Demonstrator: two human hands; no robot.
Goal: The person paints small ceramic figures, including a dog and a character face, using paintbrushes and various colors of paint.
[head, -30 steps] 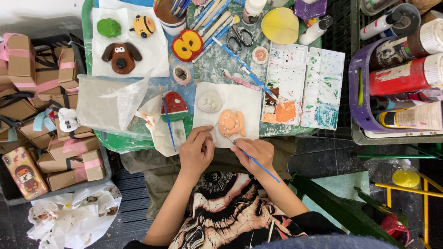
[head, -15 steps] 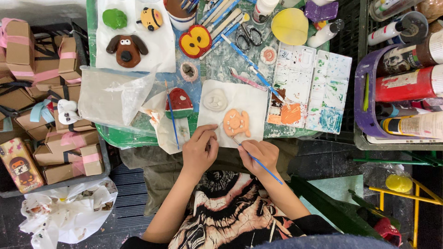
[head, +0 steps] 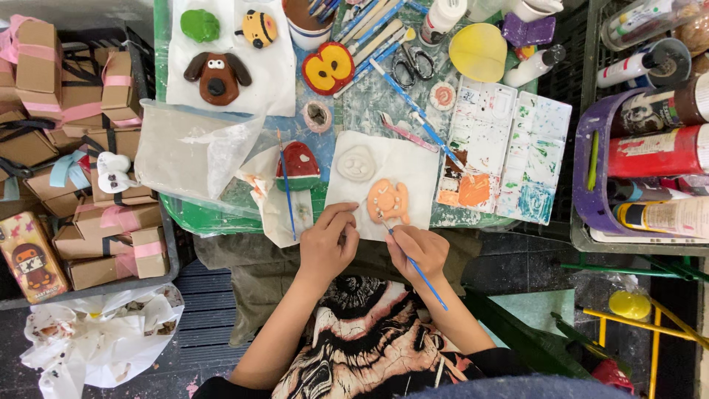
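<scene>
Little has shifted since the earlier frames: both hands have stayed at the near edge of the white paper sheet, and the brush tip has been kept on the orange figure.

Right hand is closed around a thin blue paintbrush, held pen-style, tip touching the lower part of the orange clay figure, likely for fine detail. Left hand is curled with fingertips pressed on the sheet's near edge, seemingly to steady it; nothing is gripped.

An unpainted pale figure lies just beyond on the same sheet. A red-and-green watermelon piece sits to the left, with another brush laid beside it. A stained white paint palette is placed at the right, within reach of the brush hand.

Farther up the table: a brown dog figure, a green blob and a yellow bee on paper, scissors, a brush cup.

Brown cardboard boxes tied with pink ribbon are stacked at far left. Red and white paint bottles lie in a purple tray at far right; labels too small to tell.
</scene>
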